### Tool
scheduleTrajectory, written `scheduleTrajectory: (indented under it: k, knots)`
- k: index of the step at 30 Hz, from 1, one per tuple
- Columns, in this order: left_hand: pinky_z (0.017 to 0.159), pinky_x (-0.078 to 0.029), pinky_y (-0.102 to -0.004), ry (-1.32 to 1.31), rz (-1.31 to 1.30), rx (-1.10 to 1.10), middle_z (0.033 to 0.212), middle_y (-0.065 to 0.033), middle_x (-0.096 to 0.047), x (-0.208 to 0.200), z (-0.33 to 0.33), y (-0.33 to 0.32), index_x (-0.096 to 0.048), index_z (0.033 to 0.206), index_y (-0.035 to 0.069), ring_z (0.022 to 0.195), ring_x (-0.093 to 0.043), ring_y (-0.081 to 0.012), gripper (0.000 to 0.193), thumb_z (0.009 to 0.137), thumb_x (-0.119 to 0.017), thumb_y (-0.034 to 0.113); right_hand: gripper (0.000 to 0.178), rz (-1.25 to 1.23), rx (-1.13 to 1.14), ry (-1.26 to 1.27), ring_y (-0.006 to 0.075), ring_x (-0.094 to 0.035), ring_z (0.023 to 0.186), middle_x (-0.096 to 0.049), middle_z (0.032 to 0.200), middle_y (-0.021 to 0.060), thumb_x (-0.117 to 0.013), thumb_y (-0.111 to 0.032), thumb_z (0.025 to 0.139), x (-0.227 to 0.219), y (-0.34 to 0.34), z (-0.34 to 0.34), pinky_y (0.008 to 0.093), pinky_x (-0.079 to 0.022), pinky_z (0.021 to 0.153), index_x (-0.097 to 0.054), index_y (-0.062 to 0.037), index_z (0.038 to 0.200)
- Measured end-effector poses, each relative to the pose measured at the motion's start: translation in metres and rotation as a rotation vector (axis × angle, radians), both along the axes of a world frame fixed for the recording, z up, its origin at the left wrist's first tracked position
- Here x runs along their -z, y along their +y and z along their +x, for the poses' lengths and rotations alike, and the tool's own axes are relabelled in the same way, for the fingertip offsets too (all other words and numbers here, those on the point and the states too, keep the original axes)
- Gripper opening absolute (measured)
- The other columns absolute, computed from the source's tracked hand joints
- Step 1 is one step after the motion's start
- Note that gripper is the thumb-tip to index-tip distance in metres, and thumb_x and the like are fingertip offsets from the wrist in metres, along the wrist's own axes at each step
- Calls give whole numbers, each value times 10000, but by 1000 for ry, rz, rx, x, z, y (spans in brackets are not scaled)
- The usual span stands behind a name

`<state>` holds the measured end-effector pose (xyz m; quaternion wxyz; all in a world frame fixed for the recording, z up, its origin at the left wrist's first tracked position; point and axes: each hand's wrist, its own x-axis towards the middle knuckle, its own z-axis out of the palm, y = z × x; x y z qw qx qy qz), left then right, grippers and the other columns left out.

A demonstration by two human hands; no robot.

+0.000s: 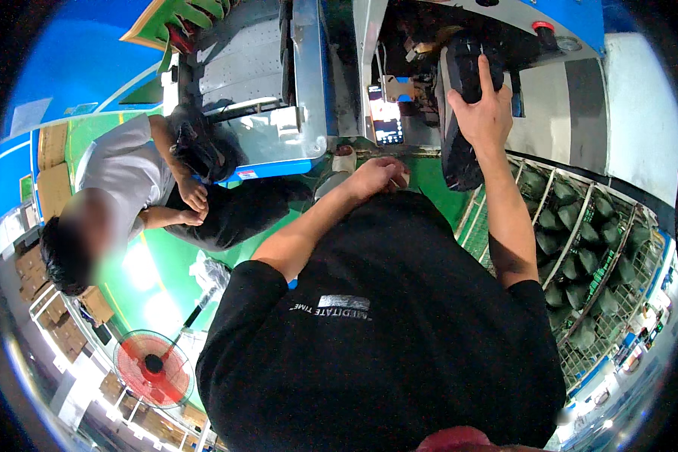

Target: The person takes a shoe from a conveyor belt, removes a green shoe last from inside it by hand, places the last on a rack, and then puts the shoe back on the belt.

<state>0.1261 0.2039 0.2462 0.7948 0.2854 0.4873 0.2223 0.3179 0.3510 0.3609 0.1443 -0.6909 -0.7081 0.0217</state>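
A black shoe (462,154) with a dark grey sole edge stands lengthwise at the opening of a machine (508,16). My right hand (484,113) is closed on its upper, the index finger stretched along it and the thumb at its left side. The other fingers are partly hidden behind the hand. In front of my black shirt, my left hand (379,176) is held low with curled fingers. What it holds, if anything, I cannot make out. Between the hands and a little farther off, a phone (388,124) with a lit screen leans at the machine's left side.
To the right stands a wire rack (548,184) with several dark shoes (572,218). At left sits a person (128,162) in a white shirt, beside a conveyor (309,90) with dark shoes (196,143) at its end. A red fan (153,364) stands behind. The machine carries a red button (542,26).
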Motion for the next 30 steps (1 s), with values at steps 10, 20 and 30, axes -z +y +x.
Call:
scheduleTrajectory:
  k: [10, 20, 30]
  knots:
    - [688, -544, -306, -151, -33, 8, 950, -132, -704, -35, 15, 12, -552, 1265, 14, 741, -660, -188, 392, 998, -478, 292, 899, 275, -97, 88, 472, -547, 1012, -503, 1181, 317, -817, -343, 738, -18, -101, 23, 503, -494, 845, -404, -137, 1510]
    - [716, -545, -307, -499, -296, 284, 1003, -107, -690, -58, 35, 3, -602, 1212, 86, 809, -675, -179, 795, 922, -341, 779, 502, -329, 384, 591, 261, -655, 979, -696, 1049, 139, -770, -342, 827, -61, -224, 41, 377, -502, 881, -644, -4, 1177]
    - [1060, -421, -390, -83, 131, 547, 1307, -144, -621, -41, 19, -28, -545, 1381, 42, 1209, -572, -286, 833, 872, -546, 702, 884, -415, 339, 1446, 262, -647, 1043, -621, 1278, 159, -677, -295, 928, -22, -206, 69, 392, -531, 906, -123, -89, 1585]
